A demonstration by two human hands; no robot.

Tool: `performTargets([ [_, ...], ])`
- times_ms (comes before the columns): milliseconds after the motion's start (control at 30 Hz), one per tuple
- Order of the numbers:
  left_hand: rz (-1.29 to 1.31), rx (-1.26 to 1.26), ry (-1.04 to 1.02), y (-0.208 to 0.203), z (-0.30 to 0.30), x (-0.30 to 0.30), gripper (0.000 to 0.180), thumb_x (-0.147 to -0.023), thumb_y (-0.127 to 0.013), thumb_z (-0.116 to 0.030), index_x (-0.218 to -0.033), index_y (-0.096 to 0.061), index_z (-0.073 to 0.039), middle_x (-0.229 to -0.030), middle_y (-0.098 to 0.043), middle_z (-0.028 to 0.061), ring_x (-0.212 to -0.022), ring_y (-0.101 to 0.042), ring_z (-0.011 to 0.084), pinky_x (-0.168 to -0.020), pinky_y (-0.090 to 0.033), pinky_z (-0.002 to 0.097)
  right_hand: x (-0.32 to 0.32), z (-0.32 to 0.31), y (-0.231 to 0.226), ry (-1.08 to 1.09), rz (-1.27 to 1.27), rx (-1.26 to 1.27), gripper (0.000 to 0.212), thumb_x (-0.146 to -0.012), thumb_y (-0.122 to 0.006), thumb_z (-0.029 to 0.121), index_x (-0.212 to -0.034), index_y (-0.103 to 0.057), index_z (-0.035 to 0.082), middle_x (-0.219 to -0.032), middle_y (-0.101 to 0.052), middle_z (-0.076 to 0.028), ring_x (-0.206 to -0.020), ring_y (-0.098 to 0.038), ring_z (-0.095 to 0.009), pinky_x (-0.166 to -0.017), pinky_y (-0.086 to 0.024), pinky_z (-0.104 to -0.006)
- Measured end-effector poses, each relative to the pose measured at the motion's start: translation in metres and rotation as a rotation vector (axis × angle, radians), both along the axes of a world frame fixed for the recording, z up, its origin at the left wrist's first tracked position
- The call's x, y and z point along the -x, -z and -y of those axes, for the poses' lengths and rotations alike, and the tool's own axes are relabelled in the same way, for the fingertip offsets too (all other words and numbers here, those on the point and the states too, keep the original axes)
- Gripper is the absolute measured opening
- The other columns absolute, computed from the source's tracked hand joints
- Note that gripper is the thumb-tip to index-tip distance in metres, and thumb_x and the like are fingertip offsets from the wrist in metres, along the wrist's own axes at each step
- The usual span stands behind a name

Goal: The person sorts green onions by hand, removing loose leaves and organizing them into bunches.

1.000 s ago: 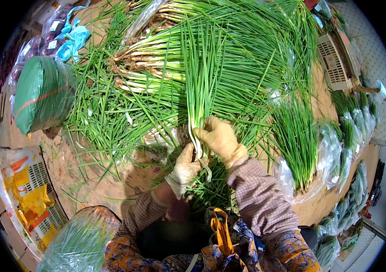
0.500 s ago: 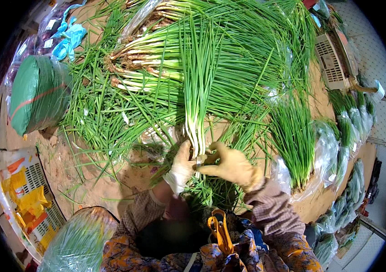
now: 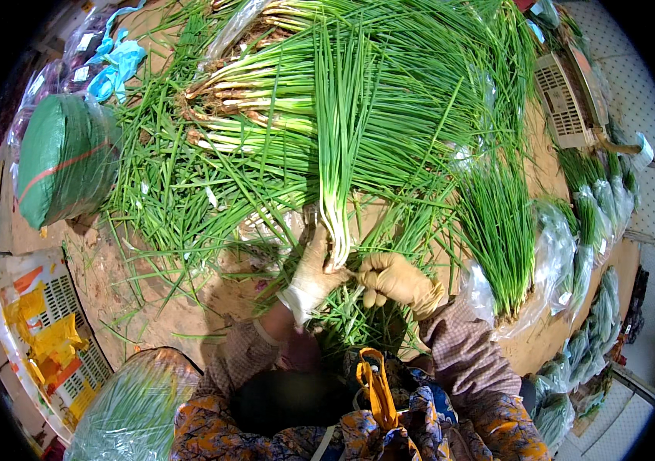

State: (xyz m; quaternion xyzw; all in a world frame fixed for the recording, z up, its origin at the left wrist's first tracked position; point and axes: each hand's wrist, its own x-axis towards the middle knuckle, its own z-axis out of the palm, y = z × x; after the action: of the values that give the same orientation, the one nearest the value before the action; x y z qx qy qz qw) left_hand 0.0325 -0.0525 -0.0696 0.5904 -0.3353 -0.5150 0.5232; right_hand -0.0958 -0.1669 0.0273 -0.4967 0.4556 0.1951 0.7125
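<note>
A bunch of green onions point(image 3: 335, 177) stands in my gloved left hand point(image 3: 314, 269), which is wrapped round its white lower ends. The green tops point away from me over the pile. Just right of the root ends is my gloved right hand point(image 3: 398, 283), its fingers curled and pressed together; whether a thin strand is in them is too small to make out. Beyond both hands lies a large heap of green onions point(image 3: 412, 115), white roots toward the left. Loose green trimmings point(image 3: 354, 319) lie below my hands.
At the left are a green wrapped bale point(image 3: 66, 165) and a white crate point(image 3: 58, 323) with yellow scraps. A plastic-wrapped bundle point(image 3: 135, 403) lies near left. Upright onions point(image 3: 500, 238) in clear plastic stand right, with bagged bundles point(image 3: 596, 315) and a beige crate point(image 3: 562, 100) beyond.
My right hand has drawn off the onion bunch, slightly right, its fingers curling closed. My left hand keeps the bunch, whose white ends now show more openly.
</note>
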Motion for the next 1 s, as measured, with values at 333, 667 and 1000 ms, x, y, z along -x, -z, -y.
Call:
performTargets([
  [333, -0.71, -0.378, -0.028, -0.02, 0.013, -0.01, 0.02, -0.089, -0.052, -0.012, -0.106, -0.05, -0.001, -0.079, -0.059, 0.0039, -0.054, -0.053, 0.0077, -0.044, -0.037, 0.0152, 0.016, 0.004, 0.026, -0.039, 0.019, 0.279, 0.051, -0.083, -0.05, 0.052, -0.082, -0.06, 0.002, -0.065, -0.061, -0.005, -0.061, -0.057, -0.012, -0.059, -0.048, -0.0279],
  [667, -0.624, -0.256, -0.102, -0.006, -0.002, -0.014, 0.019, -0.088, -0.054, -0.015, -0.104, -0.051, -0.005, -0.076, -0.059, 0.0028, -0.056, -0.053, 0.0077, -0.044, -0.041, 0.0189, 0.0, -0.028, -0.033, 0.024, 0.385, -0.126, 0.016, -0.086, -0.058, 0.018, -0.084, -0.06, 0.002, -0.063, -0.06, -0.003, -0.05, -0.055, -0.009, -0.045, -0.043, -0.0208],
  [1000, -0.27, -0.292, -0.166, -0.015, 0.023, 0.006, 0.012, -0.086, -0.055, -0.011, -0.096, -0.058, -0.005, -0.08, -0.058, 0.001, -0.072, -0.053, 0.0074, -0.062, -0.044, 0.0226, -0.034, 0.018, 0.068, 0.133, -0.009, 0.695, 0.037, -0.077, -0.066, 0.02, -0.101, -0.055, -0.006, -0.086, -0.063, -0.015, -0.076, -0.059, -0.02, -0.07, -0.047, -0.0301],
])
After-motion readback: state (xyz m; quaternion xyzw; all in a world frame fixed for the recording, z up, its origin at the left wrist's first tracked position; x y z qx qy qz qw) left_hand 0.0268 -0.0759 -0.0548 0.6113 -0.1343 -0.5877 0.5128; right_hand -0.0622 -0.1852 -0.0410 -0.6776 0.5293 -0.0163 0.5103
